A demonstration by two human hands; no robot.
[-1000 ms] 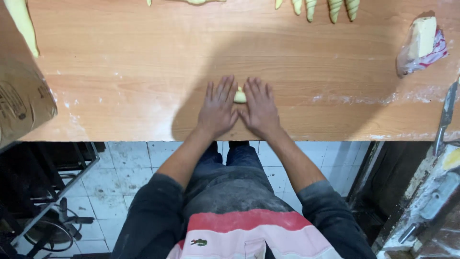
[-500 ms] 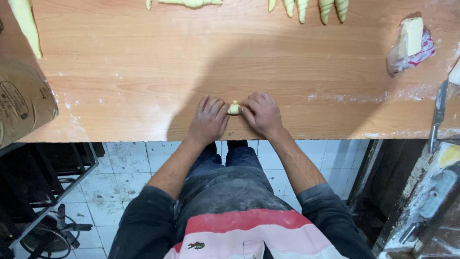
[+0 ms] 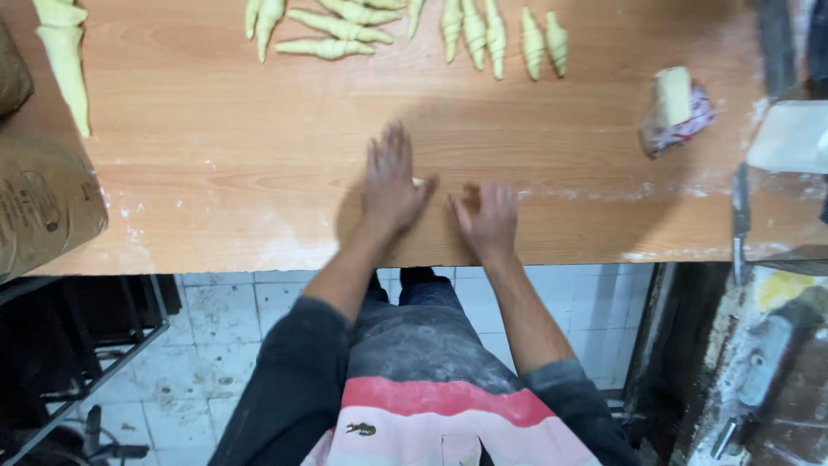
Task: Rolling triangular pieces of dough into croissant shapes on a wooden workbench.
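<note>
One head-worn camera looks steeply down from above the person's torso. It faces forward across the wooden worktop (image 3: 216, 129), close, with tiled floor (image 3: 224, 345) below.

A small pale dough piece (image 3: 419, 182) lies on the wooden surface (image 3: 216, 155), mostly hidden under the left hand (image 3: 392, 181).

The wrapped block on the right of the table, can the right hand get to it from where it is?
Probably yes: the right hand lies flat on the table, and only bare wood lies between it and the wrapped block.
</note>
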